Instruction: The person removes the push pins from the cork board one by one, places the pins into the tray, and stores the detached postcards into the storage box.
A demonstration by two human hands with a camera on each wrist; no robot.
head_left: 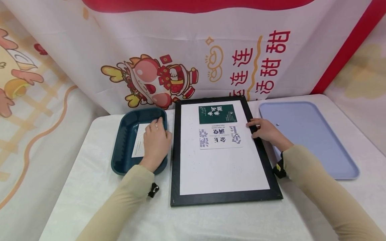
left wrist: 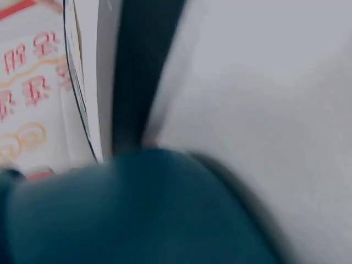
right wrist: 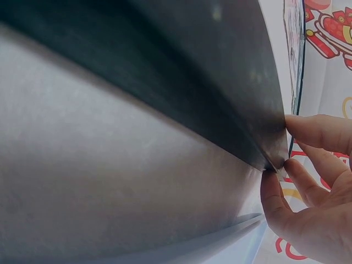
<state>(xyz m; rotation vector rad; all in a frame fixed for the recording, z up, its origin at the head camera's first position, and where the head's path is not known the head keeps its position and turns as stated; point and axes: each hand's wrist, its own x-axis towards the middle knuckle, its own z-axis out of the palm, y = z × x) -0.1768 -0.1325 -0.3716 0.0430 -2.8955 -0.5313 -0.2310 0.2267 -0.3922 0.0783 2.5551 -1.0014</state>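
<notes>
My left hand (head_left: 156, 142) reaches down into a dark teal plastic basket (head_left: 119, 147), close to its right wall. It overlaps a white printed card (head_left: 138, 147) lying inside, and its fingertips are hidden. The left wrist view shows the basket's blurred side (left wrist: 137, 209) but none of the hand. With my right hand (head_left: 266, 130) I hold the right edge of a black picture frame (head_left: 223, 197). In the right wrist view, fingers (right wrist: 316, 131) meet the frame's edge from above and at the side. A green card (head_left: 217, 114) and a white card with purple lettering (head_left: 220, 137) lie on the frame's white panel.
A pale blue tray (head_left: 313, 134) lies right of the frame, beneath and beyond my right wrist. The white-covered table (head_left: 235, 221) reaches back to a printed cloth (head_left: 181, 40) with red characters and cartoon figures. The basket stands close beside the frame's left edge.
</notes>
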